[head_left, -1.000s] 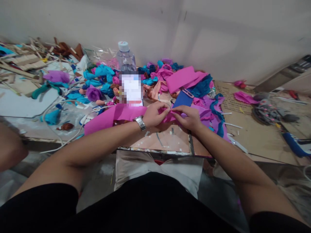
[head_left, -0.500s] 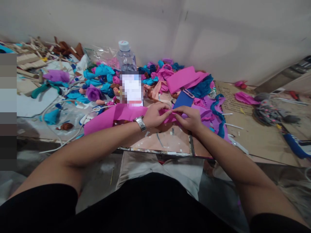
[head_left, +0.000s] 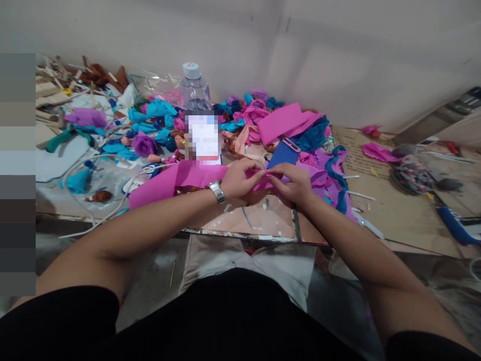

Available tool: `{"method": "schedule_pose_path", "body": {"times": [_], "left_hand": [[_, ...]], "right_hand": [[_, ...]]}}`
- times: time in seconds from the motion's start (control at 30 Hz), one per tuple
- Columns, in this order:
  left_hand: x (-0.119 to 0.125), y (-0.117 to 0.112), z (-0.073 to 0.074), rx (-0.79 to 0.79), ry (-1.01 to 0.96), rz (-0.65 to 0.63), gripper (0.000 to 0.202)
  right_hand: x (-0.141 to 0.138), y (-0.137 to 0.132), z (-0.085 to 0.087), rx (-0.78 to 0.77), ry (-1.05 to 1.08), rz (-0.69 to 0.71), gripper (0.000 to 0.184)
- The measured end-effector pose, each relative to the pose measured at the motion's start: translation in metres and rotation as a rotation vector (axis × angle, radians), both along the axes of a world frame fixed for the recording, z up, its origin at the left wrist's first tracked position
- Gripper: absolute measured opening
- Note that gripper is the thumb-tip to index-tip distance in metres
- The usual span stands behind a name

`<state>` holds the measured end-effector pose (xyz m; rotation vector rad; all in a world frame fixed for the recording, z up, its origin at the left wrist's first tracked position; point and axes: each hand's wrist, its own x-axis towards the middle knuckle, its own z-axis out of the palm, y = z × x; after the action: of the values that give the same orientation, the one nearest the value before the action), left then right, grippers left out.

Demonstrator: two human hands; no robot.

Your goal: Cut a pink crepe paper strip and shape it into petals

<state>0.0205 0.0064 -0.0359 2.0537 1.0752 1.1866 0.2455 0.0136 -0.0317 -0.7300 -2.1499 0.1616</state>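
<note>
A long pink crepe paper strip lies across the low board and runs under my hands. My left hand, with a metal watch on its wrist, pinches the strip's right end. Touching it fingertip to fingertip, my right hand pinches the same gathered pink paper. Both hands are closed on the paper just above the board's bare patch. A dark blue sheet with a clip lies right behind my fingers.
Heaps of pink, purple and teal crepe paper and paper flowers fill the board's back. A plastic bottle stands by the wall. White cord loops at left. Wood scraps lie far left, a grey bundle at right.
My fingertips have shifted slightly on the pink paper, drawing closer together. The strip and the rest of the table stay where they were.
</note>
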Motion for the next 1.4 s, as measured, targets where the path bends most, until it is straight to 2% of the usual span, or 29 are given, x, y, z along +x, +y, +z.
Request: {"method": "schedule_pose_path", "body": {"times": [0.37, 0.57, 0.8, 1.1, 1.4], "left_hand": [[0.000, 0.000, -0.002, 0.003, 0.008, 0.031, 0.027], [0.000, 0.001, -0.004, 0.009, 0.019, 0.031, 0.029], [0.000, 0.002, -0.004, 0.009, -0.007, 0.016, 0.024], [0.001, 0.001, -0.002, 0.029, 0.004, 0.024, 0.026], [0.000, 0.001, -0.002, 0.066, -0.024, 0.012, 0.024]], "right_hand": [[-0.003, 0.000, 0.001, 0.022, 0.038, 0.012, 0.010], [-0.003, 0.001, -0.001, 0.052, 0.051, -0.056, 0.009], [-0.005, 0.001, -0.001, 0.072, 0.086, -0.065, 0.008], [-0.012, -0.002, 0.000, -0.047, 0.173, -0.094, 0.008], [-0.011, -0.002, 0.001, -0.010, 0.121, -0.111, 0.008]]}}
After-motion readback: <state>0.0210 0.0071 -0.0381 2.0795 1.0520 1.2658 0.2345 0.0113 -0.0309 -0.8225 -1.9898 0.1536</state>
